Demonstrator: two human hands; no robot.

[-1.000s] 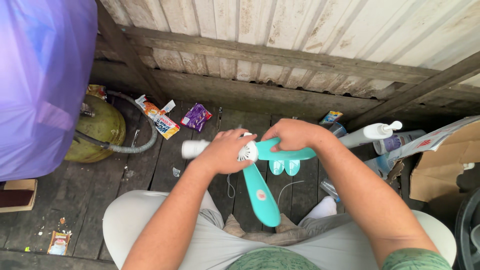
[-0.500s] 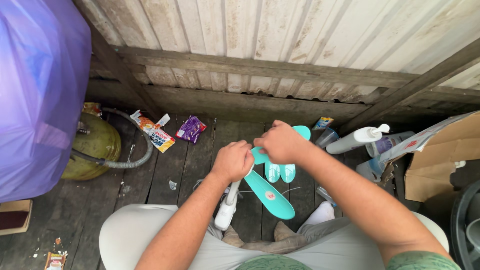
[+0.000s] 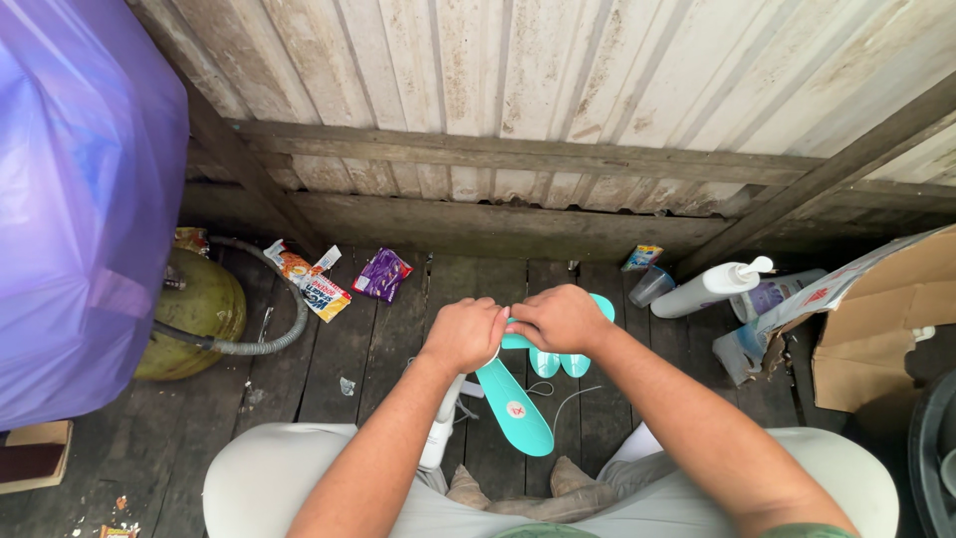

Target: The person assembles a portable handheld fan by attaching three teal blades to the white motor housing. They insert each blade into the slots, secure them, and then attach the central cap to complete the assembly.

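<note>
1. A wall of pale, weathered planks fills the top of the view, with dark wooden beams across it; below it lies a floor of dark boards.
2. A big purple plastic bag hangs at the left edge; beneath it sits a green gas cylinder with a grey hose curling off it.
3. A torn cardboard box stands at the right; just beside it lies a white pump bottle on its side, near a small clear cup.
4. The person sits with light trousers over both knees; both forearms reach forward over the floor between them.
5. A teal plastic fan is held above the floor boards between the knees; one long, smooth blade points down toward the lap and bears a small round sticker; two short rounded blades hang below the right hand and another tip shows past it; a white post runs down beneath the left hand.
6. The left hand is closed around the top of the white post at the fan's hub; the right hand is closed on the hub, its fingers meeting the left hand's.
7. Snack wrappers and a purple packet lie on the floor by the wall.
</note>
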